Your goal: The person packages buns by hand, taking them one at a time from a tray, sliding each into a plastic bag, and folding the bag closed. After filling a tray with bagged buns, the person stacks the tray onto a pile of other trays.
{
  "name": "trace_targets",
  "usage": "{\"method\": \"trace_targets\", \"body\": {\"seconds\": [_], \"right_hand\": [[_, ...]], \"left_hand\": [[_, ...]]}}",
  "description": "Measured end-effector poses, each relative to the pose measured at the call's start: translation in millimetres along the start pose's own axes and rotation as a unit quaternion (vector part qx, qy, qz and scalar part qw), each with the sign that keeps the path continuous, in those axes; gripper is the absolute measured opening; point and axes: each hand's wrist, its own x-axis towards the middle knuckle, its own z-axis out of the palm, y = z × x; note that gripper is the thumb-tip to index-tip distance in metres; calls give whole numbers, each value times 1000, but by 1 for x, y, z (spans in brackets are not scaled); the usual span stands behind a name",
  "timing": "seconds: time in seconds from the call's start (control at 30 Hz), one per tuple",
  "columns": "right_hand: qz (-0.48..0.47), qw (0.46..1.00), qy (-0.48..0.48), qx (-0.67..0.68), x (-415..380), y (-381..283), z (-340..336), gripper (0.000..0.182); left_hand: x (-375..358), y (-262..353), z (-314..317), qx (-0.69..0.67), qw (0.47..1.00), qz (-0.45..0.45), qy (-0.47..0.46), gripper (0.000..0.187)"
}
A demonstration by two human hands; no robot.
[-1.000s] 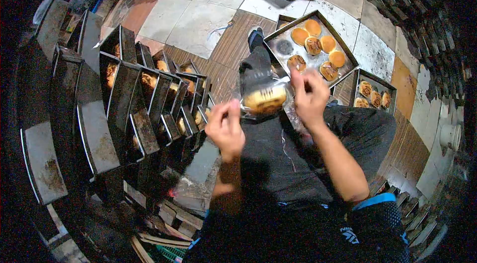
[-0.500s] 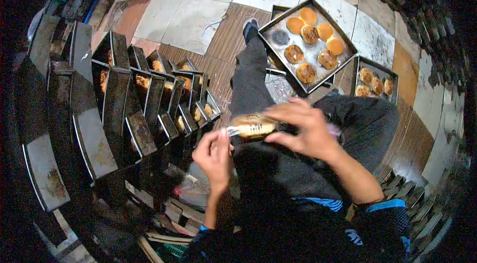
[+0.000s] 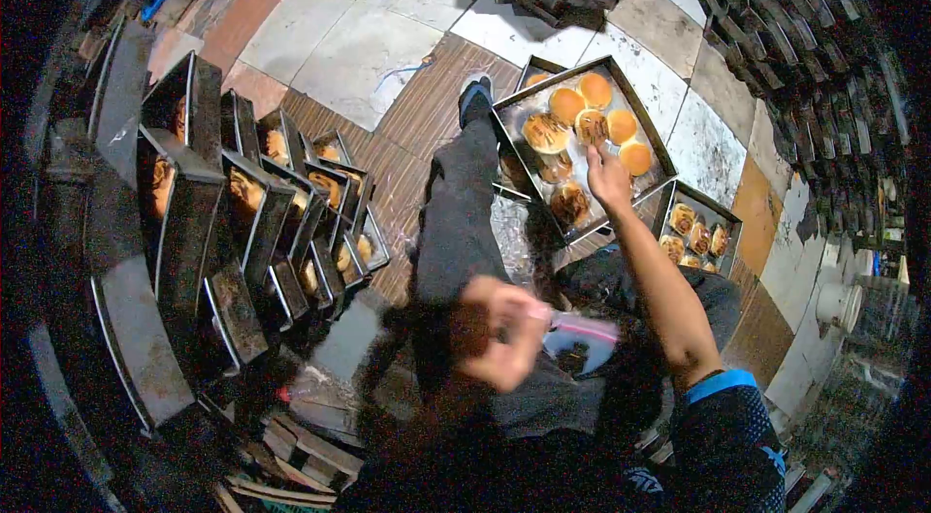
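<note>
My right hand [image 3: 609,181] reaches into a dark metal tray of round buns. Its fingers are closed at the lower edge of a brown-streaked bun [image 3: 592,127]; their far side is hidden. Around it lie plain golden buns [image 3: 567,107] and another streaked bun [image 3: 545,133]. Over my lap, my left hand [image 3: 504,334] is smeared by motion. Its thumb and finger curl together at the edge of a clear plastic bag [image 3: 580,340] with a pink strip, which spreads across my thigh.
The bun tray [image 3: 659,132] rests partly over others, with a smaller tray of buns [image 3: 698,239] at its right. Stacked metal trays [image 3: 262,188] holding buns rise on my left. More stacks [image 3: 805,38] line the right and back. My outstretched leg [image 3: 456,193] crosses the floor.
The wrapped bun has left my hands. My right hand has gone forward into the tray, and my left has moved right to the bag. A streaked bun covers the tray's dark spot.
</note>
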Motion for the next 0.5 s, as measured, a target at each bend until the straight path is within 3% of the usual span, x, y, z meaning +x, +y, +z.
{"method": "trace_targets", "body": {"seconds": [0.03,0.07,0.1,0.13,0.17,0.2,0.23,0.3,0.33,0.4,0.47,0.5], "right_hand": [[-23,988,-12,-155,-4,2,-2,45],[-38,987,-72,-142,-22,-5,-12,40],[-53,982,-130,-129,-49,-8,-23,36],[-106,983,-147,-19,-78,0,-27,33],[-41,973,-220,-60,-116,-38,-63,28],[-75,958,-277,-28,-139,-27,-75,24],[-117,956,-258,72,-172,-29,-96,21],[-116,931,-333,99,-218,-43,-139,19],[-147,944,-272,118,-239,-49,-147,17],[-66,977,-197,46,-261,-44,-147,13],[-103,981,-153,59,-265,-41,-146,9],[-209,977,-36,17,-261,-38,-146,9]], "left_hand": [[3,4,19,-24,997,38,-63,13],[2,3,36,-50,988,75,-128,17],[-3,-9,55,27,981,88,-169,24],[-10,-27,69,103,967,103,-210,32],[-20,-41,75,202,942,82,-257,33],[-25,-60,77,222,915,91,-325,31],[-30,-64,75,208,918,100,-323,27],[-29,-69,72,163,919,132,-334,18],[-30,-68,78,165,916,138,-338,18],[-31,-65,89,221,923,88,-304,19],[-26,-51,88,245,910,111,-315,27],[-25,-44,84,211,934,101,-269,30]]}}
